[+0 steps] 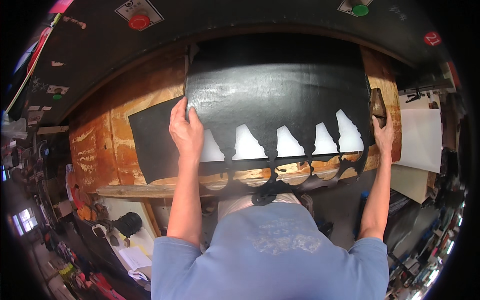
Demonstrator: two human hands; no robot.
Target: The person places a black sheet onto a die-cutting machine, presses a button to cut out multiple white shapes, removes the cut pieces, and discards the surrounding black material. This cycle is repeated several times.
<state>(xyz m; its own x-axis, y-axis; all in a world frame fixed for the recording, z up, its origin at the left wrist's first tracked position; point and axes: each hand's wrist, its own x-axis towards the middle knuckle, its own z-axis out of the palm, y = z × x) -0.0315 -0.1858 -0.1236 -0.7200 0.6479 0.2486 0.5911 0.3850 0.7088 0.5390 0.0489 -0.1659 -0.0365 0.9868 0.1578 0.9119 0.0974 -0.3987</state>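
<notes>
A glossy black sheet [280,85] covers much of the wooden board. A row of cut-outs runs along its near side, and white material [248,145] shows through them. My left hand [186,131] is closed at the sheet's left edge, its fingers together and the thumb a little apart. Under that hand a matt black piece [155,140] reaches out to the left. At the board's right side my right hand [383,132] grips the near end of a dark brown cutting die [378,102], beside the sheet's right edge. The near scalloped strip of the sheet hangs toward my waist.
The dark machine body [200,15] spans the far side, with a red push button [139,22] and a green one [360,10]. The wooden board [95,145] has a raised front ledge. White sheets [421,135] stand at right; a side table [135,235] with papers is at lower left.
</notes>
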